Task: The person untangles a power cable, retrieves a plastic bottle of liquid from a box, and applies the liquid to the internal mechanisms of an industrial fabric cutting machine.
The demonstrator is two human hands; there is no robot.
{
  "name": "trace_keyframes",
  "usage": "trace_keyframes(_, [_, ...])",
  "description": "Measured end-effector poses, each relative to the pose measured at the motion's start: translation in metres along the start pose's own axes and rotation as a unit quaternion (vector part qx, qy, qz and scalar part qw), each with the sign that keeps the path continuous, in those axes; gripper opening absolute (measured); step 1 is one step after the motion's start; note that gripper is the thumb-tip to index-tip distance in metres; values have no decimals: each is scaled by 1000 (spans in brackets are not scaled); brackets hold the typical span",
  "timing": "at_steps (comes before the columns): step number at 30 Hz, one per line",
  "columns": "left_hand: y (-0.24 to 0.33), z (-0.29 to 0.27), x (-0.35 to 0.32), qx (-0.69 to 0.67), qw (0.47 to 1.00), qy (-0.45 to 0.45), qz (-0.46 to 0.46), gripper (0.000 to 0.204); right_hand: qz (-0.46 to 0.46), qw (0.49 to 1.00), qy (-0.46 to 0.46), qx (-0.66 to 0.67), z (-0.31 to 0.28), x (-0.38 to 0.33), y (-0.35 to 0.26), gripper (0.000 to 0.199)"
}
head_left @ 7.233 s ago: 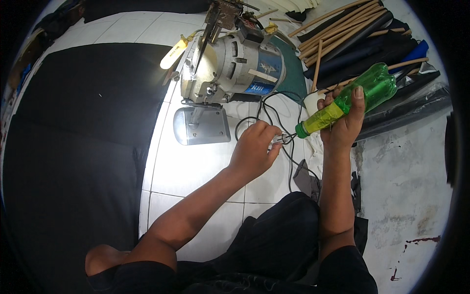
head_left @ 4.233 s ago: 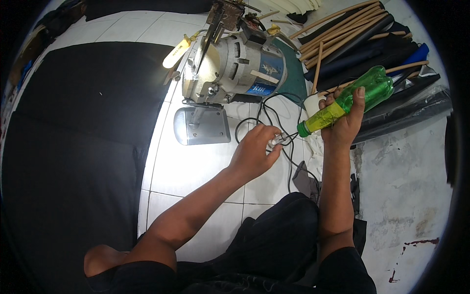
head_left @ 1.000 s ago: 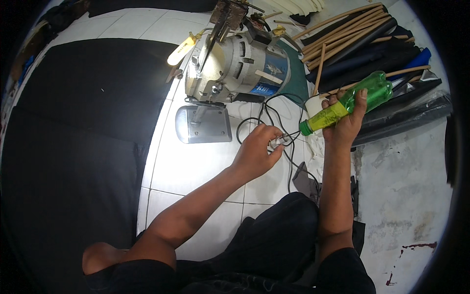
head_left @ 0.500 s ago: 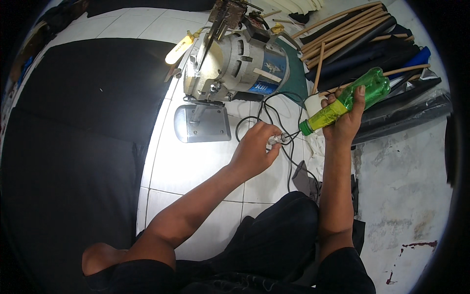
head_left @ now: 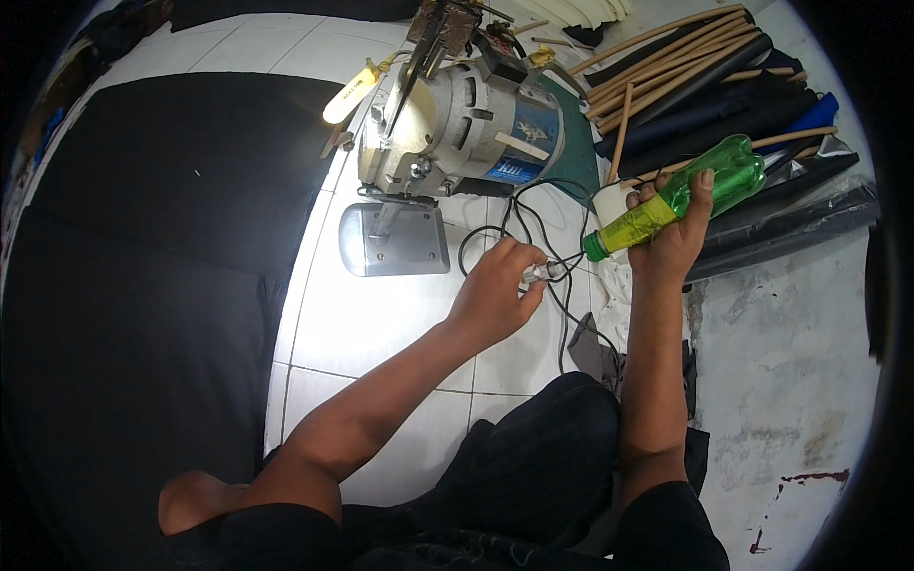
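Note:
My right hand [head_left: 671, 238] grips a green plastic bottle [head_left: 681, 195] with a yellow label, tilted so its mouth points down-left. My left hand [head_left: 495, 290] pinches a small clear container [head_left: 541, 273] just below the bottle's mouth; the two nearly touch. Black cable [head_left: 533, 224] loops on the white tiled floor under both hands. Just beyond them lies a grey electric cloth-cutting machine [head_left: 457, 128] with its flat metal base plate [head_left: 395, 238].
A large sheet of black fabric [head_left: 143, 285] covers the floor at left. Wooden sticks [head_left: 657, 62] and dark rolled cloth [head_left: 724, 114] lie at the upper right. A white cup [head_left: 611, 202] stands by the bottle. My dark-trousered legs [head_left: 524, 476] are at the bottom.
Both hands keep nearly the same pose; the bottle has wobbled slightly while staying tipped toward the small container. The view shifted a little.

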State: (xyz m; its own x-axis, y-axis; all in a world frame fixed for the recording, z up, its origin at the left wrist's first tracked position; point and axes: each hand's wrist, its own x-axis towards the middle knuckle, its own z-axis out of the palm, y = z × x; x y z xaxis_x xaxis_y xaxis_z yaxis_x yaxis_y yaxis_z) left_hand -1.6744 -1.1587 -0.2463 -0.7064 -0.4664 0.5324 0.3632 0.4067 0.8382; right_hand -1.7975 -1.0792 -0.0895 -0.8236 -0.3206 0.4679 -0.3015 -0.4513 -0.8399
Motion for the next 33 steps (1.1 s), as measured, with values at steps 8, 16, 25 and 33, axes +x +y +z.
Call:
trace_keyframes(8, [-2,1,0,-26,1000,11,-9,26,30,998,-33,53,-7,1,3,45])
trace_keyframes(16, [-3,1,1,-49,998,17,-32,29,48,996,8,72,-15,4,7,46])
trace_keyframes(25, [5,1,3,-72,996,14,-46,29,42,996,22,77,-14,5,7,46])
trace_keyframes(33, [2,4,1,-93,994,16,-48,30,8,999,-1,45,-6,1,1,44])
